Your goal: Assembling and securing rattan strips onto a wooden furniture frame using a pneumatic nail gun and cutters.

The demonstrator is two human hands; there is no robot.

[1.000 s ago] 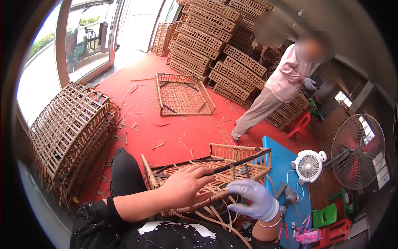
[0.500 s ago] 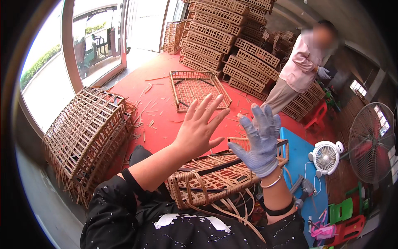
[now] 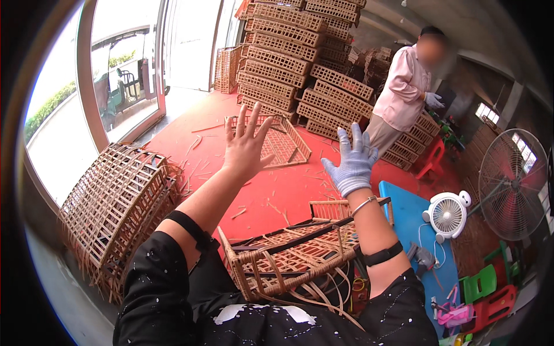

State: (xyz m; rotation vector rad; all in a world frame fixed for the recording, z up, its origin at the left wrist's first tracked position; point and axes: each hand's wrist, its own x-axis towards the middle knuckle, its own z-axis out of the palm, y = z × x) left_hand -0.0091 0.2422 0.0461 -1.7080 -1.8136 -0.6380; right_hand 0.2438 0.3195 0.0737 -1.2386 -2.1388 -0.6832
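Observation:
Both my hands are raised in front of me, above a woven rattan basket [image 3: 300,259] that lies across my lap. My left hand [image 3: 243,144] is bare, its fingers spread and nothing in it. A pale blue-grey knit glove covers my right hand [image 3: 352,164], which is also open, fingers apart and empty. Neither touches the basket. Dark strips run across the basket's lattice, and loose rattan ends hang from its near side. Behind my left hand, a shallow rattan frame [image 3: 288,141] lies on the red floor, partly hidden by it.
Stacked lattice trays [image 3: 280,63] rise at the back. A co-worker [image 3: 398,86] with gloved hands stands beside them. More woven baskets [image 3: 115,202] lean at the left. On the right, a blue table [image 3: 404,219] holds a white fan [image 3: 447,216]. Cane scraps litter the red floor [image 3: 196,155].
My arms have reached farther forward and the hands have moved apart. The view has shifted, showing more of the basket on my lap. Both hands stay open.

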